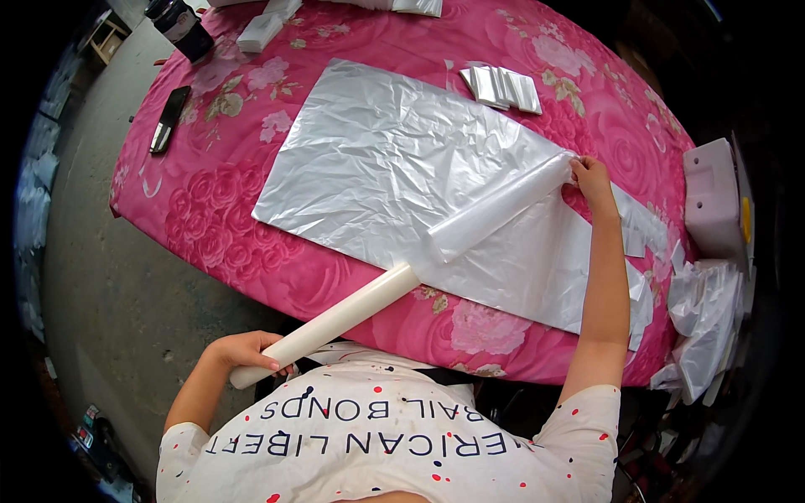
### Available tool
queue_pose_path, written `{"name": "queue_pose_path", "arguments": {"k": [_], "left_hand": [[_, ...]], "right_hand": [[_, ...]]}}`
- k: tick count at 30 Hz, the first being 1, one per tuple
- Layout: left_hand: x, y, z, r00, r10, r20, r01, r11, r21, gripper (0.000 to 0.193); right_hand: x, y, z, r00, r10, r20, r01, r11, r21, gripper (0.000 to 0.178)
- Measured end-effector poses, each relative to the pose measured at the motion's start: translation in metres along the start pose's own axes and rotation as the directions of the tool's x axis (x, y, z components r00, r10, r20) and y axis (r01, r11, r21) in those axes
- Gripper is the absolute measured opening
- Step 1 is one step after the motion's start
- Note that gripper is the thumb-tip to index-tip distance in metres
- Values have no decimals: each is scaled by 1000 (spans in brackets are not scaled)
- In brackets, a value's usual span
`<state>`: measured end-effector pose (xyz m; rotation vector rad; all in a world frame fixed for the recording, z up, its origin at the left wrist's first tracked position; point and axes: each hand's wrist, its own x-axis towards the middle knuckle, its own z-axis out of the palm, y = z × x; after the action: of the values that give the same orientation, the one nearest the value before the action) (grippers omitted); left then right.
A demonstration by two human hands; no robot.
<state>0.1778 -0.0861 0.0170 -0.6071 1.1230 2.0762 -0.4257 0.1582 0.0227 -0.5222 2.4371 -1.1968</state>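
Note:
My left hand (243, 350) is wrapped round the near end of a long off-white tube (335, 318), which slants up to the right over the table's front edge. Translucent plastic film (503, 205) is rolled along the same line at the tube's upper part; whether the tube runs all the way inside cannot be seen. At the far end of this roll, the fingers of my right hand (595, 183) pinch the film. Underneath lies a wide stack of silvery, wrinkled plastic sheets (360, 147), part of it covered by the roll and my right forearm.
A pink floral cloth (235, 218) covers the table. Small folded plastic packets (503, 88) lie beyond the sheets. At the far left are a phone (170, 119) and a dark bottle (180, 29). To the right stand a pale plastic bin (713, 197) and heaped film (704, 310).

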Motion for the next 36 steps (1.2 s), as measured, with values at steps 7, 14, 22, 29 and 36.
{"name": "queue_pose_path", "arguments": {"k": [7,14,22,29,36], "left_hand": [[27,115,10,985,170,-15,-107,680,725,49],[121,212,38,623,717,312,-93,-328,940,38],[174,159,33,570,405,715,-528,-486,697,60],[172,150,46,663,411,625,-428,-478,768,79],[176,122,66,663,547,510,-334,-394,857,78]], "right_hand": [[-2,-32,26,993,-89,81,91,996,-25,17],[2,-68,76,953,-196,229,206,978,-21,19],[10,-78,86,922,-213,324,255,962,-94,19],[6,-70,89,981,-191,-24,183,966,-180,22],[-181,-100,127,778,-592,210,628,730,-271,46]]}}
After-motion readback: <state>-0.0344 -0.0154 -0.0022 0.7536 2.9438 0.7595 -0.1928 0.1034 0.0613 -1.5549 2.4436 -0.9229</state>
